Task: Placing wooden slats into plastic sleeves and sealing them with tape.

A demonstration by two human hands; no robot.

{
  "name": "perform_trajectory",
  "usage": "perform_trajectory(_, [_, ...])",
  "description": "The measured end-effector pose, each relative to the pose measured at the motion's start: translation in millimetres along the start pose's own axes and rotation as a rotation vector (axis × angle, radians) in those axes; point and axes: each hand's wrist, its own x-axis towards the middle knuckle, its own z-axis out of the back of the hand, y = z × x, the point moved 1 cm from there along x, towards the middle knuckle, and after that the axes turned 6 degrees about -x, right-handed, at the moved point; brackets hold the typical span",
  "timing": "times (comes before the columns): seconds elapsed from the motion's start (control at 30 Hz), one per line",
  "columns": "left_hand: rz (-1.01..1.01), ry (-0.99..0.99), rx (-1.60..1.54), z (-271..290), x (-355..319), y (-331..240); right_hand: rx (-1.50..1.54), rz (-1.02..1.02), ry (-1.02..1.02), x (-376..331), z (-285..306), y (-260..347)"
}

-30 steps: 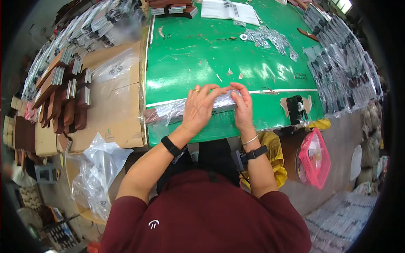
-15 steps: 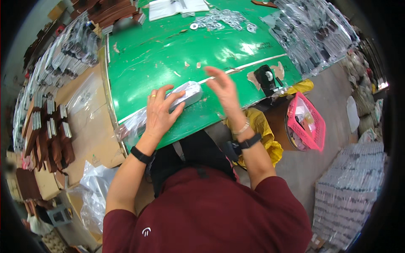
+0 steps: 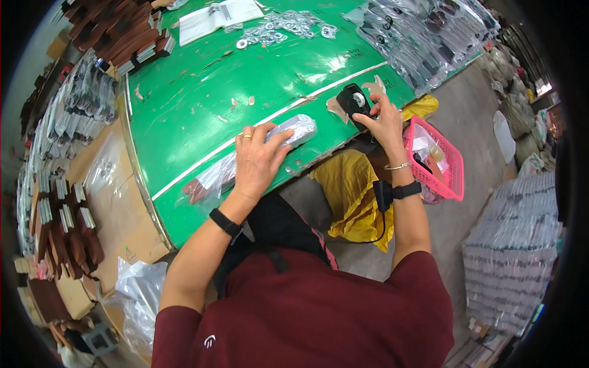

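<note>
The left hand covers the middle of a long wrapped piece, so its grain and outline cannot be made out there. That hand is unclenched, its fingers parted and lying across the top of the piece. The right hand hides part of the near right side of a black device; its thumb and fingers are at the device, and whether they have taken hold of anything cannot be told. The wrapped piece lies slantwise along the near edge of the green surface, its reddish-brown left end showing through crinkled, glossy clear film and its right end pale and rounded.

The contents of the pink basket, a latticed tub, are jumbled and hard to tell apart. At the far side, the brown pieces are cut off by the dark rim, beside smooth white sheets and a heap of small, shiny rings. A creased yellow sheet hangs below the near edge.
</note>
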Motion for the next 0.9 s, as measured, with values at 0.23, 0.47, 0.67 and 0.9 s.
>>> perform_trajectory(0.23, [-0.027, 0.048, -0.070, -32.7, 30.6, -14.8, 0.380, -0.186, 0.040, 10.1, -14.2, -18.3])
perform_trajectory(0.47, [0.006, 0.070, -0.078, -32.7, 36.9, -13.8, 0.728, -0.204, 0.112, -22.0, 26.1, -15.5])
perform_trajectory(0.67, [-0.011, 0.084, -0.070, -32.2, 35.1, -13.7, 0.961, -0.327, 0.082, -58.9, 17.6, -28.6])
perform_trajectory(0.9, [-0.013, 0.096, -0.043, -28.4, 36.7, -19.1, 1.019, -0.344, 0.019, -59.1, -21.3, -39.0])
